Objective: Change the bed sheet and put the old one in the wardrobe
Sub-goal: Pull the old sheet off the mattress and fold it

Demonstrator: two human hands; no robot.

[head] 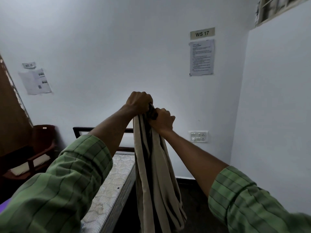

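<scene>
Both hands raised above mattress (pixel 107 187) foot-end corner. Left hand (pixel 138 102) and right hand (pixel 162 121) curled tight around top of beige sheet (pixel 154 174), touching each other. Sheet hangs in 1 long bundle beside mattress edge, bottom out of view.

Risks, judged:
- hem drags floor, picks up dirt
- folds slip, bundle unravels
- snag on bed frame (pixel 101 129)

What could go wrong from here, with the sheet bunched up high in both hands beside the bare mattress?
1. The sheet hangs long from the left hand and right hand; its lower end runs out of view and may drag on the floor or get stepped on.
2. The loose folds hang right beside the mattress corner and could snag there.
</scene>
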